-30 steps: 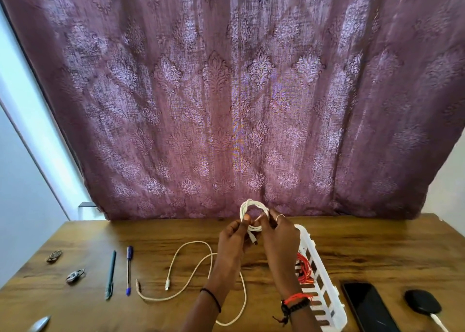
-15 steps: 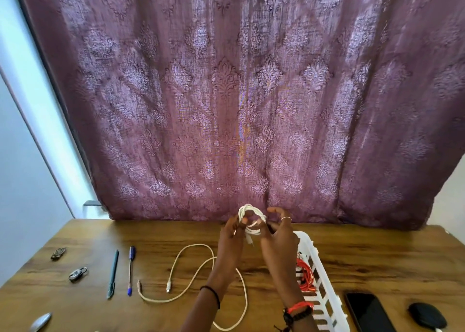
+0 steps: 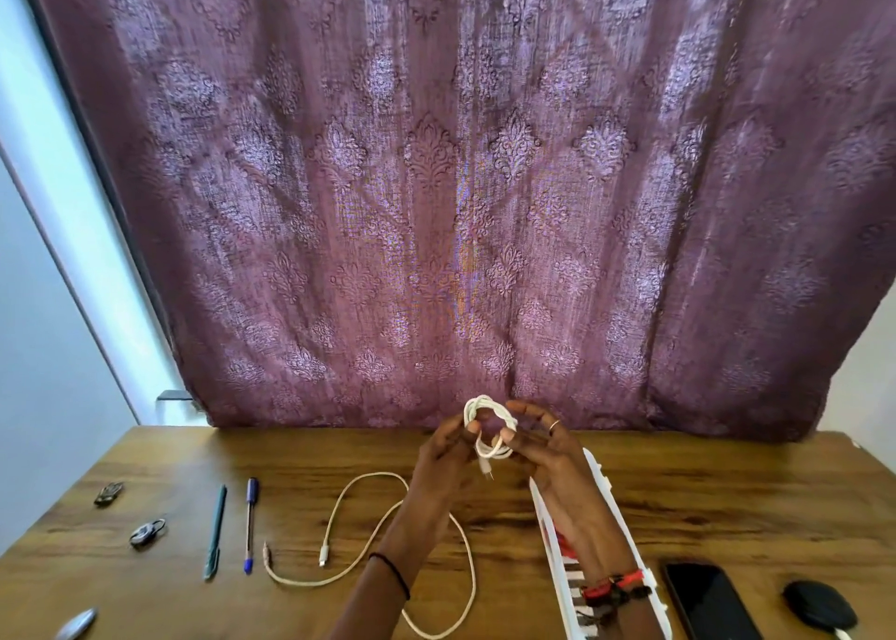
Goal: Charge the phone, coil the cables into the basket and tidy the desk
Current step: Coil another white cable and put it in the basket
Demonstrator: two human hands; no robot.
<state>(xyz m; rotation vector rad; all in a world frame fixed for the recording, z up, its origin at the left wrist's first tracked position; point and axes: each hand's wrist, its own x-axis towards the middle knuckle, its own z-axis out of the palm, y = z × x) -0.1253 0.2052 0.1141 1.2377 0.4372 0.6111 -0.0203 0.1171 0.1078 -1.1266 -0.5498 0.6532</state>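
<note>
A small coil of white cable (image 3: pixel 487 426) is held up above the desk between both hands. My left hand (image 3: pixel 443 460) pinches its left side and my right hand (image 3: pixel 548 455) pinches its right side; a plug end hangs down below the coil. A second white cable (image 3: pixel 368 542) lies loose in loops on the desk under my left forearm. The white slotted basket (image 3: pixel 606 489) sits under my right forearm with an orange cable (image 3: pixel 565 545) partly visible inside. The black phone (image 3: pixel 705 600) lies flat to the right of the basket.
Two pens (image 3: pixel 232 528) lie side by side at the left. Further left are two small metal clips (image 3: pixel 128 513) and a silver object (image 3: pixel 75 624) at the front edge. A black round charger (image 3: pixel 819 613) sits at the far right. A purple curtain (image 3: pixel 436 193) hangs behind the desk.
The hands have turned the coil between them and the plug end now hangs lower beneath it. The view has shifted a little; the things on the desk have stayed put.
</note>
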